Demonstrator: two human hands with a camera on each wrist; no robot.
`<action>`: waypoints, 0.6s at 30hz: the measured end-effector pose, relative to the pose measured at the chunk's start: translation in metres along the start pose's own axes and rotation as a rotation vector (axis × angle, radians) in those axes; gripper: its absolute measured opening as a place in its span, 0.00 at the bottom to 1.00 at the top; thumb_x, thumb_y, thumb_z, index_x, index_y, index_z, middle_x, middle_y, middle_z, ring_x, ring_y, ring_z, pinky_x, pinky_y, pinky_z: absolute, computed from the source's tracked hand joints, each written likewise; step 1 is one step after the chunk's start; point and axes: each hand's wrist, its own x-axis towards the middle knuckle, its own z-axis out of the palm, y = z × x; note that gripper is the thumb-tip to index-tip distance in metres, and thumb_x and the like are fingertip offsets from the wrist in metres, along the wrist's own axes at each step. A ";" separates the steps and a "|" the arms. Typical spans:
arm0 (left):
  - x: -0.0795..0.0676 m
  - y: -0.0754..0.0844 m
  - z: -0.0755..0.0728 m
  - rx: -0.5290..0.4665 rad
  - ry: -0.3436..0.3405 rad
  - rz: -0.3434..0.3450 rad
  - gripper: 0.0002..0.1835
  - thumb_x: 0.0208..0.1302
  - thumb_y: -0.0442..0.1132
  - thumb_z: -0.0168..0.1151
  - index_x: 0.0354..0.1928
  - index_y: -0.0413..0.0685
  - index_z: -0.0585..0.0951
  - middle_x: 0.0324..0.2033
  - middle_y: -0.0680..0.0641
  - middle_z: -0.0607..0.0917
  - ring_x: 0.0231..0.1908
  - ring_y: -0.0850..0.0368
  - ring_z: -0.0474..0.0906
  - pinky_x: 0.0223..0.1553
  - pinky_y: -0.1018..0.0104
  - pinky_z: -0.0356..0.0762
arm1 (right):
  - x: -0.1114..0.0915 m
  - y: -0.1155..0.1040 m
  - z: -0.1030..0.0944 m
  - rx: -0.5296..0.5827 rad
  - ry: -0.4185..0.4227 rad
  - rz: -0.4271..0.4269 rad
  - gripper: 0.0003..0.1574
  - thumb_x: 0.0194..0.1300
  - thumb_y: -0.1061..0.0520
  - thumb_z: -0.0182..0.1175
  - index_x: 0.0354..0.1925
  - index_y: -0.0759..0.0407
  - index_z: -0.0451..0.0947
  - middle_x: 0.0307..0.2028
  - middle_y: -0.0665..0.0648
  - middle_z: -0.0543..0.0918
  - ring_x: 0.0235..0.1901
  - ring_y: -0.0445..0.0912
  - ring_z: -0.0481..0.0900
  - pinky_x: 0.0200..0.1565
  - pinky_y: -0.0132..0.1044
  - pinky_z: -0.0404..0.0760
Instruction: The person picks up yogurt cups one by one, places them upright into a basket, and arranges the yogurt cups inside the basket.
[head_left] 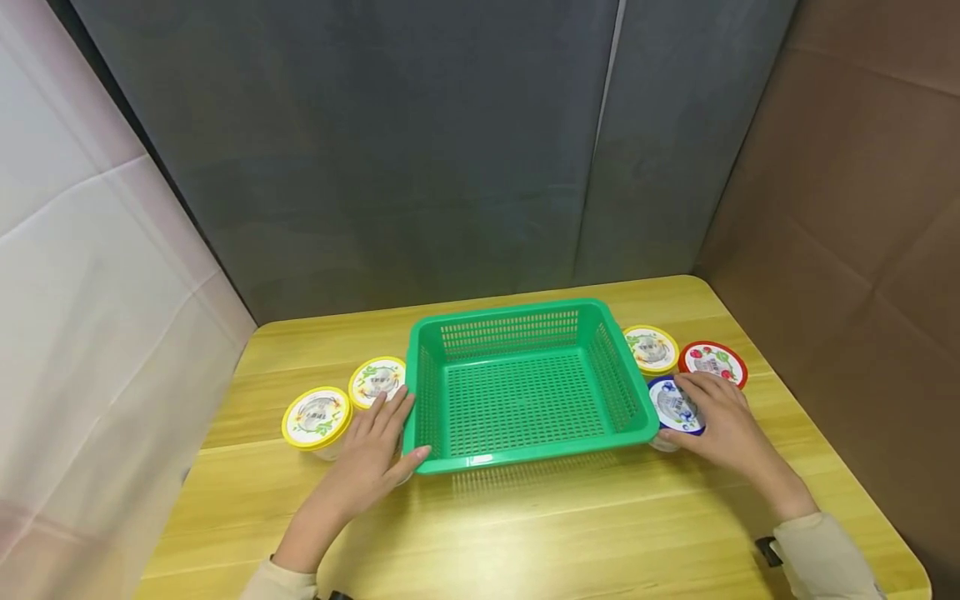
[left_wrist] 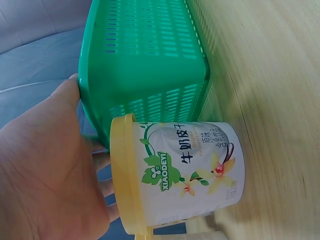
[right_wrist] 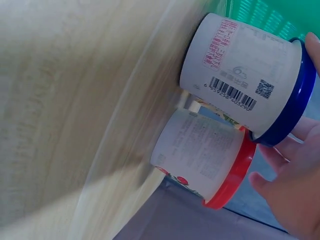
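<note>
A green plastic basket (head_left: 525, 454) sits mid-table. My left hand (head_left: 371, 462) rests at its left rim with fingers extended and thumb at the near corner. Close against that hand in the left wrist view is a yellow-lidded paper tub (left_wrist: 185, 170), upright beside the basket; the hand mostly hides it in the head view. My right hand (head_left: 723, 425) grips the lid of a blue-lidded tub (right_wrist: 240, 75) between thumb and fingers, at the basket's right side. Just behind it stand a red-lidded tub (head_left: 712, 360) and another yellow-lidded tub (head_left: 651, 348).
Two more yellow-lidded tubs stand on the left, one at the outer side (head_left: 317, 418) and one farther back (head_left: 372, 379) by the basket. The wooden table (head_left: 495, 542) meets a dark cloth wall behind, with a pale cloth at left and a brown one at right.
</note>
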 end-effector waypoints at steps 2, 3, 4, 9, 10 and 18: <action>0.000 -0.001 0.000 0.004 -0.004 0.000 0.42 0.71 0.62 0.51 0.78 0.48 0.54 0.79 0.46 0.53 0.78 0.36 0.44 0.71 0.29 0.47 | 0.000 0.001 0.001 0.011 0.016 -0.001 0.58 0.45 0.38 0.77 0.66 0.66 0.70 0.63 0.67 0.72 0.65 0.64 0.62 0.64 0.68 0.58; 0.000 -0.001 0.000 0.003 -0.003 0.002 0.42 0.71 0.62 0.51 0.78 0.48 0.54 0.79 0.45 0.53 0.78 0.35 0.44 0.71 0.29 0.47 | 0.000 0.002 0.001 0.015 0.027 -0.004 0.58 0.45 0.38 0.77 0.65 0.66 0.70 0.63 0.67 0.72 0.65 0.64 0.63 0.63 0.68 0.59; 0.000 -0.001 0.000 0.003 -0.004 0.001 0.42 0.71 0.62 0.51 0.78 0.48 0.54 0.79 0.46 0.53 0.78 0.35 0.44 0.71 0.30 0.47 | -0.001 0.003 0.001 0.021 0.038 -0.007 0.58 0.44 0.38 0.78 0.65 0.66 0.71 0.62 0.67 0.73 0.64 0.64 0.63 0.63 0.68 0.59; 0.000 -0.001 0.000 -0.004 -0.005 -0.004 0.42 0.71 0.62 0.51 0.78 0.48 0.54 0.79 0.46 0.53 0.78 0.36 0.44 0.72 0.30 0.46 | -0.001 0.004 -0.004 0.046 0.089 -0.027 0.56 0.40 0.41 0.80 0.63 0.65 0.73 0.59 0.65 0.74 0.61 0.63 0.66 0.58 0.66 0.63; -0.001 -0.001 0.000 -0.006 -0.006 -0.005 0.42 0.71 0.62 0.51 0.78 0.48 0.54 0.79 0.46 0.53 0.78 0.36 0.44 0.72 0.30 0.46 | -0.001 0.004 -0.005 0.049 0.094 -0.029 0.56 0.40 0.41 0.80 0.63 0.64 0.73 0.59 0.65 0.74 0.61 0.63 0.66 0.57 0.66 0.63; 0.000 -0.002 0.000 -0.010 -0.013 -0.007 0.42 0.71 0.62 0.51 0.78 0.49 0.54 0.79 0.47 0.52 0.78 0.36 0.43 0.72 0.30 0.46 | -0.001 0.000 -0.020 0.049 0.059 0.028 0.57 0.42 0.41 0.79 0.65 0.64 0.71 0.62 0.68 0.72 0.61 0.67 0.66 0.57 0.68 0.62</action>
